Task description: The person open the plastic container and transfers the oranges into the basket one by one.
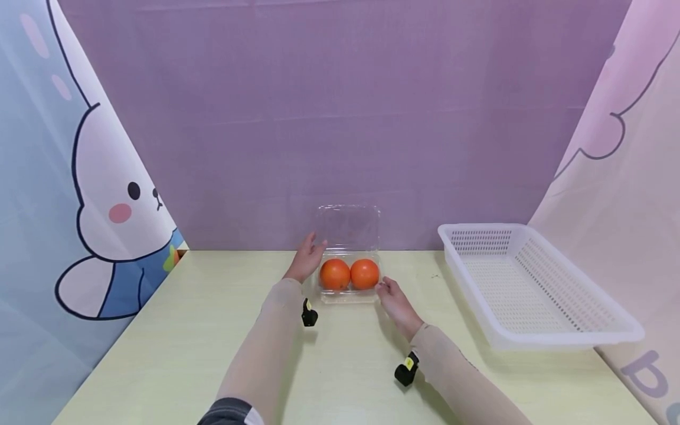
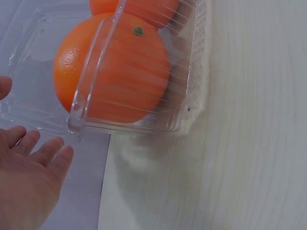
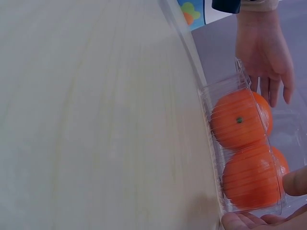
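A clear plastic box [image 1: 347, 297] stands on the table with its lid [image 1: 349, 227] raised at the back. Two oranges lie side by side in it, the left orange [image 1: 334, 274] and the right orange [image 1: 365, 274]. My left hand [image 1: 306, 258] is beside the box's left side, fingers extended and thumb apart; the left wrist view shows this hand [image 2: 31, 177] holding nothing. At the box's right front corner is my right hand [image 1: 399, 307]. In the right wrist view its thumb [image 3: 295, 182] and fingers [image 3: 254, 221] lie on either side of the box's edge.
A white perforated basket [image 1: 531, 295] stands on the right side of the pale table [image 1: 212, 330]. A purple cloth [image 1: 345, 118] hangs behind the table, with printed cloths at the left [image 1: 32, 177] and right [image 1: 627, 224].
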{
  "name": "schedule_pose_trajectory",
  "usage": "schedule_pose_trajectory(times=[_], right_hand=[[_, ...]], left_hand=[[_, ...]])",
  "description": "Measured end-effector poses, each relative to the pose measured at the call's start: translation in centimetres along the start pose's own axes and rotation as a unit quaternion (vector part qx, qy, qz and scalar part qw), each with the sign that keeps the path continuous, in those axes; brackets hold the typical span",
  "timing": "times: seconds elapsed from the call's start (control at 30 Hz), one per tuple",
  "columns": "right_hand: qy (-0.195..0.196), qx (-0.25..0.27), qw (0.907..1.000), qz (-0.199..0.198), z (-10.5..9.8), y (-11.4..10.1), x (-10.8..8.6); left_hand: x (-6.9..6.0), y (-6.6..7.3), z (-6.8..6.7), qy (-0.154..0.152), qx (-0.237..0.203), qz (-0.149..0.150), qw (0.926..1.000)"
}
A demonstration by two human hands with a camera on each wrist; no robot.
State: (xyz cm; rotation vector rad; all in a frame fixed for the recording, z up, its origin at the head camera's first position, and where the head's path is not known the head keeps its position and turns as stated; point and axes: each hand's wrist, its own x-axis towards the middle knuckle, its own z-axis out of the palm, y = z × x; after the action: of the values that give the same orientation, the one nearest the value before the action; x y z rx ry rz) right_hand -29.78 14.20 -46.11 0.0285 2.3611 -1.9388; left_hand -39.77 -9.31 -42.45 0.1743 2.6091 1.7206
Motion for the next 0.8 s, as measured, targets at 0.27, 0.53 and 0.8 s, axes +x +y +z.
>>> schedule_pose_trajectory(times=[0.27, 0.53, 0.8], right_hand=[[0.001, -0.009, 0.9999, 0.015, -0.1, -0.2, -0.1], [0.001, -0.007, 1.0000, 0.005, 0.0, -0.1, 0.0], [0.001, -0.009, 0.9999, 0.010, 0.1, -0.3, -0.1]], left_hand=[[-0.3, 0.2, -0.4, -0.003, -0.006, 0.006, 1.0000], [-0.7, 0.3, -0.9, -0.001, 0.002, -0.007, 1.0000], [-1.2, -0.1, -1.5, -0.009, 0.019, -0.032, 0.9993]])
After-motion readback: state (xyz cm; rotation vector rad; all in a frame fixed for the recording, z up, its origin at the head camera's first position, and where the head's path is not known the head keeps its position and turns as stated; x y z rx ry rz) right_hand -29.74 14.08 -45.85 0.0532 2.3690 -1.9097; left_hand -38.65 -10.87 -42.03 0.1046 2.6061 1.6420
